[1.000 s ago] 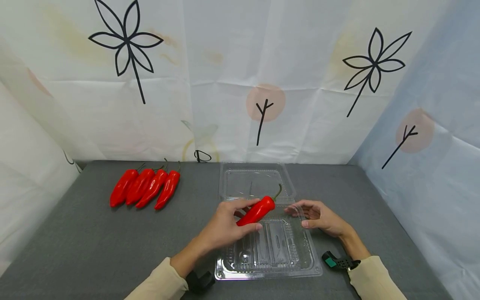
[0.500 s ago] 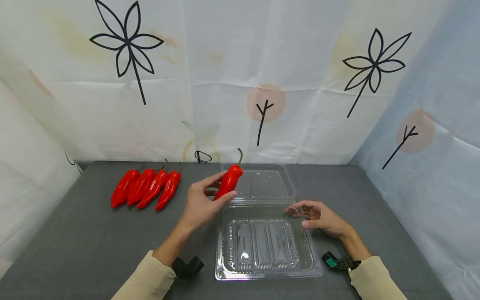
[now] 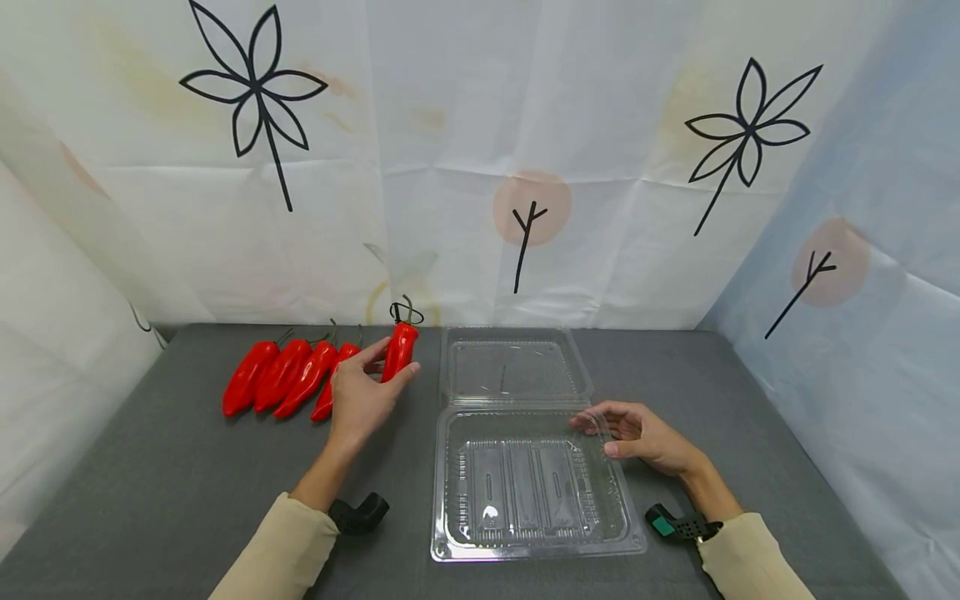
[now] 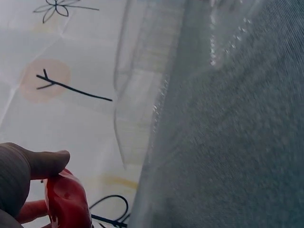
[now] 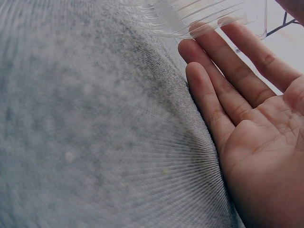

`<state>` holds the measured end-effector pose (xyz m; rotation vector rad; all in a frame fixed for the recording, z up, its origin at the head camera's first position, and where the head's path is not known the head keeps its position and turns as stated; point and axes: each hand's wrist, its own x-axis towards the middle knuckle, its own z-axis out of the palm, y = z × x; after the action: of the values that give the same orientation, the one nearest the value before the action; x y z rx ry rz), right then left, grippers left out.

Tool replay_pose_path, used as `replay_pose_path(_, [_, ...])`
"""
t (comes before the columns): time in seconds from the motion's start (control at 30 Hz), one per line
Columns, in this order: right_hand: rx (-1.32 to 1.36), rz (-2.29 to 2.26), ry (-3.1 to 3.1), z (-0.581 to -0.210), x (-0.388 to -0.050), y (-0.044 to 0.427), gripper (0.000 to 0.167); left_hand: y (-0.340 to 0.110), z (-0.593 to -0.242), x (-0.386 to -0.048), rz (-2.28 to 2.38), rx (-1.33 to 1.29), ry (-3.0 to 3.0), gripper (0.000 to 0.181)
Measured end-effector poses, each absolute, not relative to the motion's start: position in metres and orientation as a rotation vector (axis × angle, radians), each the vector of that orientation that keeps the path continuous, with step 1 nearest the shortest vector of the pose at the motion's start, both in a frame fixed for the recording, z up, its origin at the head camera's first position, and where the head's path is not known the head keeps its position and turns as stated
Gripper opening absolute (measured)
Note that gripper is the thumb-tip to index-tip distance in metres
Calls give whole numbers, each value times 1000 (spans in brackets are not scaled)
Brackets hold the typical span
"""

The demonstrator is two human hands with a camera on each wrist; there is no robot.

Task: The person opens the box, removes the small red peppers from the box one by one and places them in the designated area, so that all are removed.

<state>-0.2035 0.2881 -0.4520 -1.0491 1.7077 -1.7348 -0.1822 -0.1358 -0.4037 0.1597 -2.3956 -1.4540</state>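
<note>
My left hand holds a red pepper between thumb and fingers, its green stem pointing up, just right of a row of several red peppers. In the left wrist view, the thumb lies against the held pepper. A clear plastic clamshell box lies with its lid folded back toward the wall. At the box's right side is my right hand. Its fingers are extended and reach the clear plastic in the right wrist view; nothing is gripped.
The grey tabletop ends at a white printed cloth behind. Side cloths border it left and right. The opened lid reaches back nearly to the rear cloth.
My left hand has moved left from above the box to beside the row of peppers, carrying the pepper, which now stands more upright. The right hand has stayed in place.
</note>
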Motion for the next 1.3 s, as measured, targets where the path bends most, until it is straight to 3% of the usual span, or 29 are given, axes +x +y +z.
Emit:
replay_pose_path(0.43, [-1043, -1736, 1711, -453, -203, 288, 45, -148, -430, -192, -1245, 253, -2578, 62])
replay_pose_path(1.3, [-1047, -1730, 1722, -452, -203, 288, 45, -143, -436, -193, -1037, 290, -2625, 52])
